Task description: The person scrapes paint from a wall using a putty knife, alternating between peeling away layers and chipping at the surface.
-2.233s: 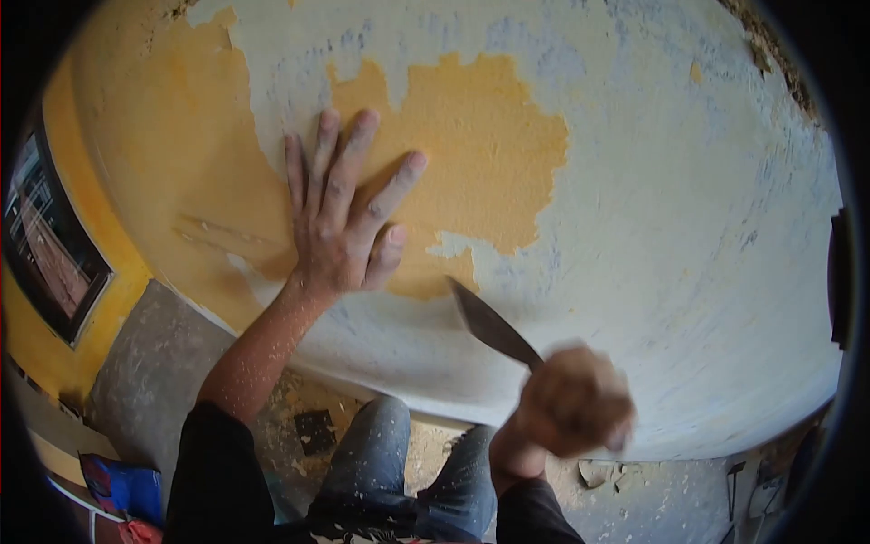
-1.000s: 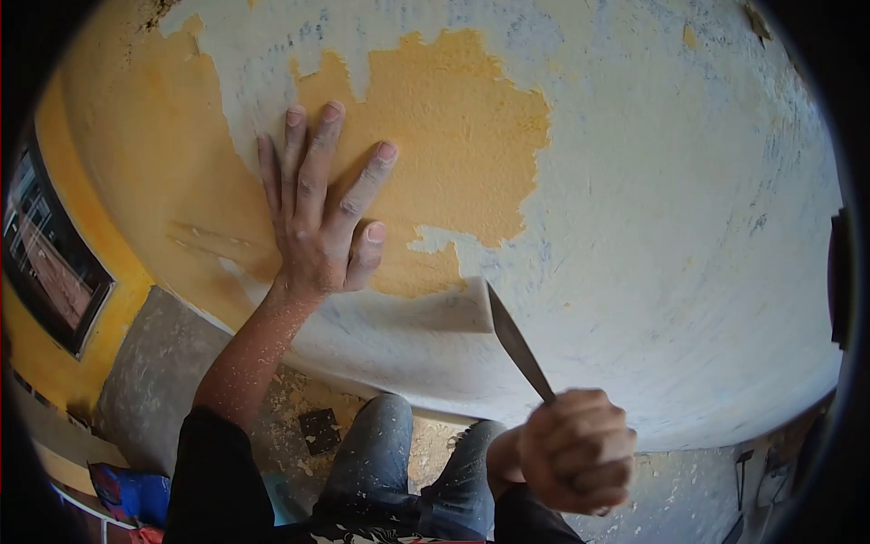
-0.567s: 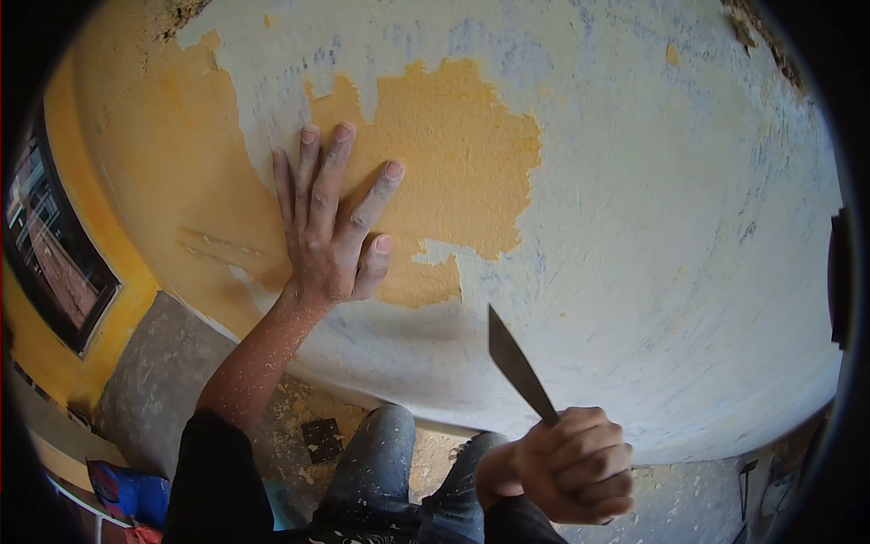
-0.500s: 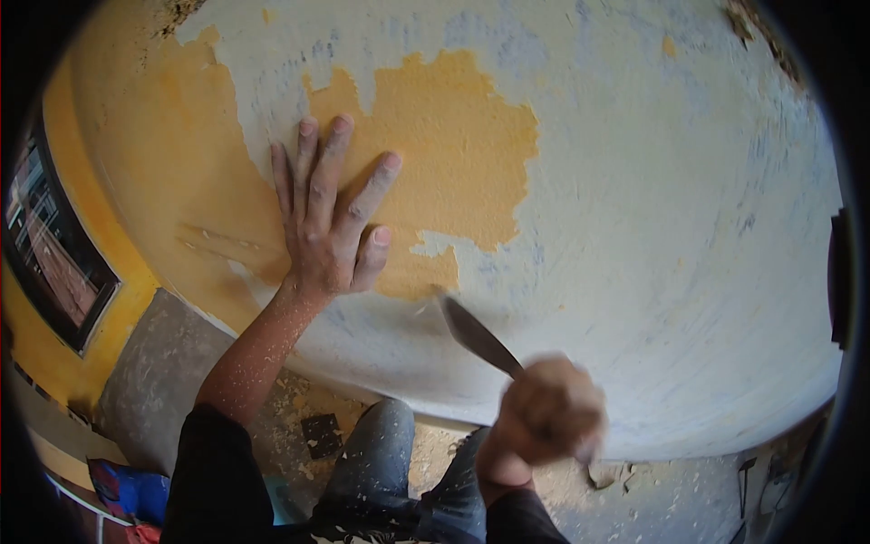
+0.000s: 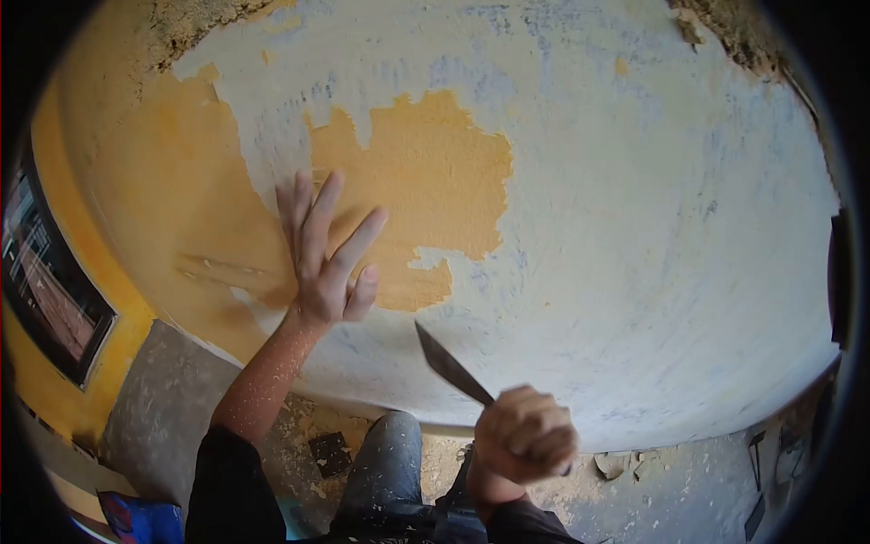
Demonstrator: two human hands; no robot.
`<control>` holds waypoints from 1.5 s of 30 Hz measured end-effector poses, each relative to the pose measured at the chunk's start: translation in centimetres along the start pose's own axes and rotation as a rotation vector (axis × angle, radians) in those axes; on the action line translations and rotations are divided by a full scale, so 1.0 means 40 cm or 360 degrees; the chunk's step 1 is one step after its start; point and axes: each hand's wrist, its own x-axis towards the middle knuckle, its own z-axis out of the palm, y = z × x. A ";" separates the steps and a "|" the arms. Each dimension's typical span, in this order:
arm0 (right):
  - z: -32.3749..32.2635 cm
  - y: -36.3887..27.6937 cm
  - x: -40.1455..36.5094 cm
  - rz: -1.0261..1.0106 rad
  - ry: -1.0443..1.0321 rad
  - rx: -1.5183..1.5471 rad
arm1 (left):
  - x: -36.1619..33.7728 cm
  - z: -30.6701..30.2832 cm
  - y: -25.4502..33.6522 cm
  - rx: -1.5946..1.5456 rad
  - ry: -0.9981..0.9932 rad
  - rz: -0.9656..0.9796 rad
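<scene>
My left hand (image 5: 324, 263) is open with its fingers spread, at the yellow paint patch (image 5: 435, 172) on the wall. Pale dust coats its fingers, and small flakes dot the forearm. In my right hand (image 5: 526, 435), closed in a fist, is a knife (image 5: 451, 364) with a dark, tapering blade; the handle is mostly hidden by the fingers. The blade points up and left, its tip just below the patch's ragged lower edge. Around the patch, the wall (image 5: 616, 227) shows a pale, bluish-white layer.
Crumbling rough plaster (image 5: 204, 32) lines the wall's top left, with more at the top right. At far left is a dark-framed window (image 5: 68, 308). Paint flakes and a dark square piece (image 5: 330, 453) lie on the floor by my legs. A blue bag-like thing (image 5: 145, 519) sits lower left.
The view has shifted, so the wall sits lower in it. My left hand has moved slightly down the wall. The knife has moved down and left, away from the patch's lower edge.
</scene>
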 end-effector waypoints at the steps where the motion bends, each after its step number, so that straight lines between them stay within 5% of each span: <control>1: 0.009 -0.023 -0.006 -0.0046 0.0071 0.0114 | -0.026 0.004 0.013 -0.0223 0.0179 0.0000; 5: -0.080 -0.129 -0.137 0.0109 0.0239 -0.0191 | -0.191 -0.069 0.294 -0.1340 -0.0179 -0.0194; 7: -0.082 -0.169 -0.196 0.0260 0.0398 -0.0246 | -0.242 -0.117 0.428 -0.1443 -0.0633 -0.0165; 9: -0.068 -0.209 -0.252 0.0562 0.0453 -0.0303 | -0.234 -0.124 0.503 -0.1481 -0.0578 -0.0111; 11: -0.060 -0.244 -0.277 0.0630 0.0426 -0.0307 | -0.259 -0.106 0.539 -0.1709 -0.0721 -0.0451; 13: -0.042 -0.248 -0.247 0.0668 -0.0025 -0.0944 | -0.271 -0.093 0.538 -0.1720 -0.0729 -0.0484; 15: -0.054 -0.283 -0.215 0.0631 -0.0182 -0.1017 | -0.258 -0.088 0.523 -0.1737 -0.0755 -0.0501; 17: -0.036 -0.337 -0.174 0.1099 -0.0611 -0.1691 | -0.242 -0.099 0.483 -0.1551 -0.0867 -0.0262; 19: -0.022 -0.361 -0.174 0.1510 -0.0316 -0.1424 | -0.241 -0.127 0.450 -0.1412 -0.1191 -0.0053; 21: 0.017 -0.378 -0.142 0.2653 -0.0601 -0.1355 | -0.235 -0.156 0.444 -0.1390 -0.1430 0.0149; 23: 0.006 -0.359 -0.232 0.2577 -0.0829 -0.1349 | -0.247 -0.182 0.454 -0.1388 -0.1485 0.0284; 25: -0.028 -0.330 -0.326 0.2059 -0.0987 -0.1487 | -0.237 -0.195 0.440 -0.1356 -0.1514 0.0437; 27: -0.020 -0.310 -0.323 0.1942 -0.0576 -0.1677 | -0.203 -0.219 0.401 -0.1316 -0.0698 0.0236; 29: -0.032 -0.299 -0.270 0.1944 0.0186 -0.1274 | -0.191 -0.285 0.364 -0.1192 -0.0593 -0.0140; 31: -0.081 -0.290 -0.196 0.1878 0.0325 -0.1229 | -0.244 -0.304 0.376 -0.1381 -0.0327 -0.0664; 34: -0.097 -0.259 -0.134 0.1877 0.0170 -0.1240 | -0.285 -0.301 0.430 -0.1723 -0.0597 -0.1123; 39: -0.068 -0.176 -0.051 0.1777 0.0065 -0.1170 | -0.308 -0.292 0.458 -0.1824 -0.0717 -0.1126; 42: -0.081 -0.177 -0.100 0.1790 0.0145 -0.1087 | -0.331 -0.305 0.455 -0.1808 -0.0843 -0.1428; 45: -0.101 -0.174 -0.111 0.1852 0.0177 -0.1112 | -0.387 -0.301 0.435 -0.1891 -0.0702 -0.1424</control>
